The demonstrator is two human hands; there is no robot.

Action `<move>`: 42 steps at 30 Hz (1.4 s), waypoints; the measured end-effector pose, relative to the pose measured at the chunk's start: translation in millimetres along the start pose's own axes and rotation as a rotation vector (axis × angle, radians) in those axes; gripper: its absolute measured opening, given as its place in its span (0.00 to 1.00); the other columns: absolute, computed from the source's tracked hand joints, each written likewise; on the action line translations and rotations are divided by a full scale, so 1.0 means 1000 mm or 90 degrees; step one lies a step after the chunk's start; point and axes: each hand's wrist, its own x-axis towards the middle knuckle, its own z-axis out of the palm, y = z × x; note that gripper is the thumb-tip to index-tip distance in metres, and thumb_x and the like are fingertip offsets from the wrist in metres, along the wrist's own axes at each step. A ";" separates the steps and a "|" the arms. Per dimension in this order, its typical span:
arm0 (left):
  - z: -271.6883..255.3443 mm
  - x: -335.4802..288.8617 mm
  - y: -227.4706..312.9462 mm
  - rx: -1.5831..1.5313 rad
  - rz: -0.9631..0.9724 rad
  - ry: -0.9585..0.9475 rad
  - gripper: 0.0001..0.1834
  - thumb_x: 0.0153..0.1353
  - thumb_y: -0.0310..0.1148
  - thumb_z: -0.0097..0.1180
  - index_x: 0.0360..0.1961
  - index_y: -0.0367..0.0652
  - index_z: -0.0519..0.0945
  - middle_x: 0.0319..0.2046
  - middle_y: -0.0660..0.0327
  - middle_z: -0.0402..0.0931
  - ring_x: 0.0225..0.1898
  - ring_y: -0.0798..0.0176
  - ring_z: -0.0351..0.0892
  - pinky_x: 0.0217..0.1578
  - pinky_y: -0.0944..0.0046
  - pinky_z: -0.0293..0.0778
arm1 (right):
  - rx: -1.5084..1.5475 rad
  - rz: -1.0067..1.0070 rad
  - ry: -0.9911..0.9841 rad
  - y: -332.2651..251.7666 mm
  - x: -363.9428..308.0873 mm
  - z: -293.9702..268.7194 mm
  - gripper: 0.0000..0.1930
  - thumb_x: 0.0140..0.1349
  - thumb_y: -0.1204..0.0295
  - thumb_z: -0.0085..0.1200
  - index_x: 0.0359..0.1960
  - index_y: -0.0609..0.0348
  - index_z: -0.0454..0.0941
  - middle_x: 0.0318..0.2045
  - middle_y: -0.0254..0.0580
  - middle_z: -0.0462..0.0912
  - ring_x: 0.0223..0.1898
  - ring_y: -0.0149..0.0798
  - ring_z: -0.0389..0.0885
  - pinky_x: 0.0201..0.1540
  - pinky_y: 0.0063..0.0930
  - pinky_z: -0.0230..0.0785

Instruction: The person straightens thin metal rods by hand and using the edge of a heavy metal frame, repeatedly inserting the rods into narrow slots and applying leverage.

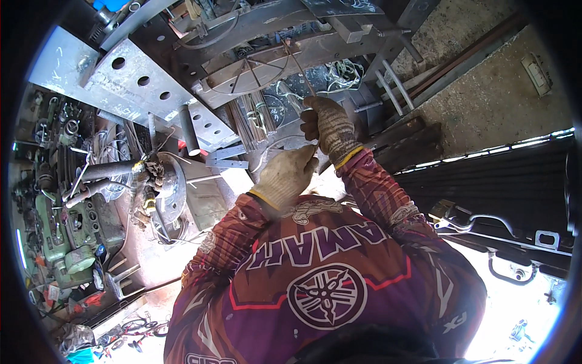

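Both of my hands wear pale knitted work gloves with yellow cuffs, the right one much dirtier. My right hand point(327, 127) is closed round a thin metal rod point(299, 63), which slants up and away to the left, towards the steel frame. Just below and to the left, my left hand point(285, 177) is closed with its fingertips at the rod's lower end, close to my chest. Its grip is partly hidden by the glove. Beyond my hands, bundles of thin rods point(253, 118) lie side by side, tied together.
A thick steel plate with round holes point(130, 77) reaches in from the upper left, a short pipe point(188, 130) beside it. Curved steel beams point(279, 59) cross the far side. A green machine point(57, 236) stands at left; a dark ribbed panel point(491, 176) is at right.
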 end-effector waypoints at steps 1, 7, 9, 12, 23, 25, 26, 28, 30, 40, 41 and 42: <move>-0.004 0.000 0.001 -0.008 0.004 -0.008 0.16 0.67 0.38 0.52 0.51 0.41 0.76 0.36 0.44 0.81 0.41 0.39 0.81 0.41 0.44 0.74 | 0.013 -0.015 -0.008 0.003 0.000 0.000 0.20 0.63 0.60 0.58 0.49 0.62 0.76 0.27 0.48 0.80 0.19 0.41 0.78 0.18 0.35 0.68; 0.001 0.003 0.014 0.037 -0.018 0.011 0.17 0.67 0.38 0.51 0.53 0.42 0.76 0.36 0.45 0.81 0.40 0.39 0.81 0.40 0.42 0.75 | -0.038 -0.064 -0.015 0.001 -0.001 -0.006 0.20 0.62 0.58 0.59 0.50 0.58 0.77 0.27 0.46 0.81 0.19 0.41 0.79 0.17 0.35 0.68; 0.005 0.001 0.014 0.048 -0.021 0.016 0.17 0.68 0.38 0.50 0.53 0.43 0.75 0.36 0.45 0.81 0.40 0.39 0.81 0.40 0.42 0.75 | -0.056 -0.059 0.003 -0.001 -0.001 -0.005 0.20 0.62 0.58 0.59 0.50 0.57 0.77 0.28 0.46 0.81 0.19 0.41 0.79 0.17 0.35 0.68; 0.004 0.004 0.017 0.060 -0.043 0.004 0.16 0.68 0.38 0.50 0.53 0.43 0.76 0.37 0.45 0.81 0.40 0.39 0.81 0.40 0.42 0.75 | -0.059 -0.053 0.006 -0.002 -0.003 -0.003 0.20 0.62 0.57 0.58 0.50 0.57 0.78 0.28 0.45 0.81 0.19 0.40 0.78 0.18 0.35 0.68; -0.001 0.002 0.017 0.079 -0.039 0.010 0.19 0.68 0.40 0.51 0.55 0.43 0.76 0.38 0.46 0.82 0.40 0.42 0.83 0.40 0.45 0.77 | -0.025 -0.037 -0.008 -0.004 -0.005 -0.002 0.19 0.62 0.57 0.58 0.50 0.54 0.80 0.28 0.42 0.80 0.20 0.37 0.76 0.19 0.32 0.66; 0.000 0.002 0.016 0.084 -0.025 0.012 0.19 0.68 0.40 0.51 0.56 0.43 0.76 0.38 0.46 0.82 0.40 0.42 0.83 0.40 0.45 0.77 | -0.063 -0.021 -0.012 -0.008 -0.008 -0.003 0.21 0.63 0.56 0.56 0.52 0.56 0.79 0.31 0.43 0.83 0.23 0.37 0.78 0.22 0.32 0.69; 0.001 0.002 0.016 0.085 -0.023 0.010 0.19 0.68 0.40 0.51 0.56 0.43 0.76 0.38 0.47 0.82 0.39 0.42 0.83 0.39 0.45 0.77 | -0.082 -0.012 -0.013 -0.009 -0.008 -0.003 0.22 0.64 0.55 0.55 0.54 0.56 0.78 0.32 0.43 0.84 0.24 0.37 0.80 0.24 0.32 0.71; 0.001 0.003 0.015 0.085 -0.019 0.007 0.19 0.68 0.40 0.51 0.56 0.44 0.75 0.37 0.47 0.82 0.39 0.42 0.83 0.39 0.45 0.77 | -0.054 -0.017 0.003 -0.008 -0.007 -0.002 0.19 0.63 0.57 0.56 0.50 0.54 0.81 0.28 0.41 0.80 0.21 0.36 0.76 0.20 0.32 0.67; -0.001 0.003 0.017 0.086 -0.023 0.005 0.19 0.68 0.40 0.51 0.56 0.44 0.75 0.36 0.47 0.82 0.38 0.42 0.83 0.38 0.44 0.77 | -0.031 -0.024 0.008 -0.005 -0.006 -0.002 0.17 0.62 0.58 0.57 0.48 0.53 0.83 0.26 0.40 0.79 0.19 0.36 0.74 0.19 0.31 0.65; 0.005 -0.001 0.011 0.122 -0.010 0.042 0.17 0.68 0.40 0.51 0.55 0.46 0.75 0.32 0.49 0.82 0.34 0.44 0.83 0.34 0.45 0.77 | -0.044 -0.020 -0.012 -0.002 -0.003 -0.003 0.21 0.63 0.56 0.56 0.51 0.54 0.81 0.31 0.44 0.82 0.23 0.38 0.77 0.23 0.33 0.70; 0.004 -0.002 0.010 0.132 -0.007 0.046 0.17 0.69 0.41 0.51 0.54 0.46 0.75 0.31 0.50 0.82 0.33 0.44 0.83 0.33 0.46 0.77 | -0.040 -0.021 -0.011 -0.002 -0.004 -0.002 0.21 0.62 0.56 0.56 0.51 0.54 0.81 0.31 0.43 0.82 0.23 0.38 0.77 0.23 0.33 0.70; 0.003 -0.002 0.009 0.143 0.001 0.051 0.17 0.69 0.41 0.51 0.54 0.46 0.75 0.30 0.51 0.81 0.32 0.45 0.83 0.32 0.46 0.77 | -0.019 -0.028 -0.021 0.000 -0.003 -0.003 0.20 0.62 0.56 0.56 0.50 0.55 0.81 0.30 0.44 0.81 0.23 0.38 0.77 0.23 0.33 0.69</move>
